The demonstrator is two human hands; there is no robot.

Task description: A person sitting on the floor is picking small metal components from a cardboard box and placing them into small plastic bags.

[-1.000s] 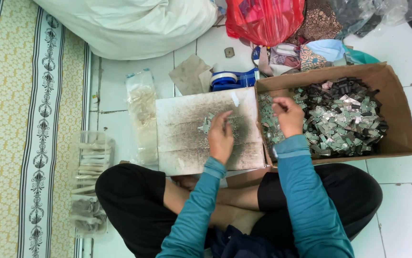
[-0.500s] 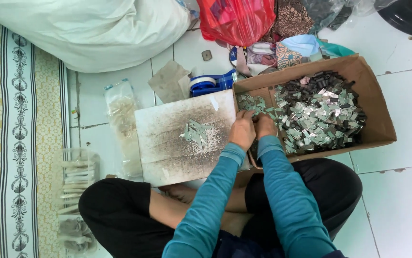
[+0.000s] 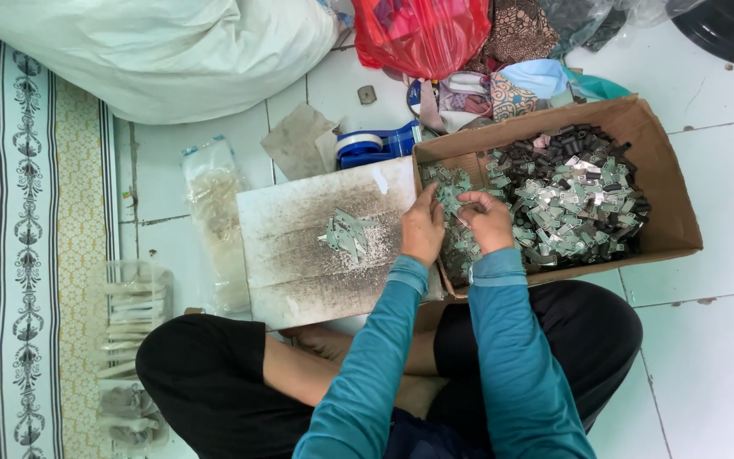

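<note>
Metal clips (image 3: 554, 200) in box (image 3: 665, 170); both hands' fingers (image 3: 456, 204) prob. pinching some.

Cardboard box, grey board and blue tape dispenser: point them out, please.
cardboard box (image 3: 669, 204), head view, right inner wall.
grey board (image 3: 299, 263), head view, bare lower-left surface.
tape dispenser (image 3: 375, 143), head view, blue body.

Both arms in teal sleeves reach forward from a cross-legged sit, forearms converging so the wrists lie close together. The left hand (image 3: 423, 228) is palm down, fingers curled, their tips pointing forward and slightly toward the other hand. The right hand (image 3: 486, 219) sits just beside it, fingers bent inward and pinched, fingertips nearly meeting the left fingertips
</note>
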